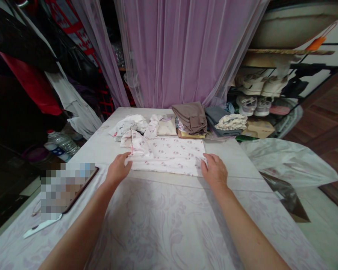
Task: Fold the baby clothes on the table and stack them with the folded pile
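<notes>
A small white shirt (pixel 174 150) with a scattered pink and grey print lies spread sideways on the table, one sleeve turned over at its left end. My left hand (pixel 119 165) pinches its left edge near a bit of pink trim. At the opposite edge, my right hand (pixel 215 170) has thumb and fingers closed on the cloth, which bunches slightly there. Just behind the shirt sit a crumpled white printed bag or cloth (pixel 131 123), a folded cream garment (pixel 166 126) and a folded brown garment (pixel 190 117) on a stack.
Folded dark grey cloth (pixel 214 118) bears a cream ruffled piece (pixel 231 122) at the back right. A partly blurred flat device (pixel 81 189) and a white slim object (pixel 42 226) lie left on the patterned tablecloth (pixel 146 225). Clear plastic (pixel 293 161) bulges beyond the right edge.
</notes>
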`<action>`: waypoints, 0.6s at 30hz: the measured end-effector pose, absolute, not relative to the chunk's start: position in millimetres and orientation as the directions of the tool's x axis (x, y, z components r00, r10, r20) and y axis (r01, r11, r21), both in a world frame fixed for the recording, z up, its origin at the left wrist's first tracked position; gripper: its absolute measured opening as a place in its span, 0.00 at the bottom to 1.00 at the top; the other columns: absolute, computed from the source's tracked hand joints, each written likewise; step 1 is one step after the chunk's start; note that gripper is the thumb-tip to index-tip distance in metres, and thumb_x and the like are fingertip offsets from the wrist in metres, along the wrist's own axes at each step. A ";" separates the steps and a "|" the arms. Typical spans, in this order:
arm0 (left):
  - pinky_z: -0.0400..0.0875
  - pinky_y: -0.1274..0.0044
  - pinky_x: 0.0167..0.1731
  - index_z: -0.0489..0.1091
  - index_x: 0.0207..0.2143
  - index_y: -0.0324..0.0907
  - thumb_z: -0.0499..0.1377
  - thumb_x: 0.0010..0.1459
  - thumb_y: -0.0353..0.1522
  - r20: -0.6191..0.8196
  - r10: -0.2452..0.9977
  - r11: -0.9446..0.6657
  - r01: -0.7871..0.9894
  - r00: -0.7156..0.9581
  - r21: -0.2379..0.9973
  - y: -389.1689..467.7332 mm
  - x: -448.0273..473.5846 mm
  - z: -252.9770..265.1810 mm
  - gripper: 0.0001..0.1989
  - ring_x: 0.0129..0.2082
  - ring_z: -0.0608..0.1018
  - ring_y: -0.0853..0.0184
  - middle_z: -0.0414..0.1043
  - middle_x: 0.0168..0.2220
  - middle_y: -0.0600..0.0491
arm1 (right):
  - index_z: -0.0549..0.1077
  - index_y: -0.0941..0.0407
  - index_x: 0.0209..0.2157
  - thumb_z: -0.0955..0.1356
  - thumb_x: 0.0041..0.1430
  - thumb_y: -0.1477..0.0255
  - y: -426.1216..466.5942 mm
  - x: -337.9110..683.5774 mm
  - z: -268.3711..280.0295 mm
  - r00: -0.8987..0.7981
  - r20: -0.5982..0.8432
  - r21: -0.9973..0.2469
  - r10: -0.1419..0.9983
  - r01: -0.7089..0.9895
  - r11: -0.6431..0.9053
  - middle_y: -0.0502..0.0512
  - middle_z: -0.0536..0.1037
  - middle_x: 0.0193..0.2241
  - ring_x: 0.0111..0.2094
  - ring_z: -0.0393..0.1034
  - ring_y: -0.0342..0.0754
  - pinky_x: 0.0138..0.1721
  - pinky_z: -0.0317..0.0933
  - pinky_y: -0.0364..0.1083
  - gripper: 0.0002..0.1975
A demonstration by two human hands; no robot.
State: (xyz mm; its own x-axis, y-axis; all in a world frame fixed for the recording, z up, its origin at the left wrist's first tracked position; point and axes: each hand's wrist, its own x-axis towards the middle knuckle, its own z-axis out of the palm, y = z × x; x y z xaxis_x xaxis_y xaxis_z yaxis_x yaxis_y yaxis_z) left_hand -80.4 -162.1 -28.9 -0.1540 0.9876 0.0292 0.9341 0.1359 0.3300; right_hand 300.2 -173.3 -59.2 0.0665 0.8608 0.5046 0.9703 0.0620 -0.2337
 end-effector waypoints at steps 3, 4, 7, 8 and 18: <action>0.67 0.76 0.37 0.63 0.56 0.44 0.51 0.60 0.39 -0.049 0.974 0.219 0.876 -0.219 0.430 -161.6 -87.9 -28.5 0.23 0.37 0.77 0.65 0.75 0.43 0.51 | 0.75 0.56 0.44 0.61 0.60 0.72 -173.2 290.8 -60.7 -0.023 0.492 -0.228 0.871 0.961 0.155 0.61 0.74 0.46 0.46 0.66 0.54 0.48 0.60 0.51 0.14; 0.67 0.77 0.36 0.64 0.55 0.43 0.51 0.59 0.40 -0.070 0.973 0.228 0.871 -0.220 0.435 -162.0 -91.2 -28.1 0.22 0.36 0.77 0.65 0.75 0.40 0.52 | 0.76 0.56 0.43 0.61 0.60 0.72 -173.0 288.5 -63.3 -0.037 0.476 -0.225 0.879 0.961 0.162 0.60 0.74 0.46 0.46 0.66 0.54 0.48 0.60 0.51 0.14; 0.65 0.77 0.34 0.66 0.53 0.43 0.52 0.60 0.41 -0.098 0.977 0.211 0.890 -0.188 0.403 -164.1 -100.5 -26.9 0.21 0.36 0.77 0.65 0.76 0.35 0.54 | 0.76 0.55 0.43 0.61 0.60 0.72 -172.7 285.9 -73.1 -0.062 0.427 -0.212 0.902 0.963 0.167 0.59 0.75 0.48 0.48 0.66 0.54 0.48 0.59 0.51 0.14; 0.66 0.77 0.34 0.66 0.53 0.44 0.51 0.60 0.41 -0.097 0.979 0.204 0.902 -0.180 0.380 -164.6 -102.9 -26.6 0.21 0.36 0.77 0.64 0.76 0.35 0.53 | 0.76 0.55 0.42 0.61 0.60 0.72 -172.9 286.2 -75.9 -0.067 0.413 -0.211 0.908 0.963 0.167 0.59 0.75 0.48 0.48 0.66 0.54 0.48 0.59 0.51 0.14; 0.67 0.67 0.50 0.73 0.44 0.41 0.49 0.62 0.33 0.301 0.881 -0.432 0.879 0.365 0.200 -166.1 -57.4 -37.6 0.15 0.46 0.75 0.60 0.76 0.44 0.47 | 0.77 0.54 0.43 0.62 0.60 0.73 -168.3 247.8 -57.1 -0.136 0.358 -0.219 0.924 0.950 0.225 0.56 0.76 0.50 0.49 0.67 0.51 0.49 0.56 0.49 0.14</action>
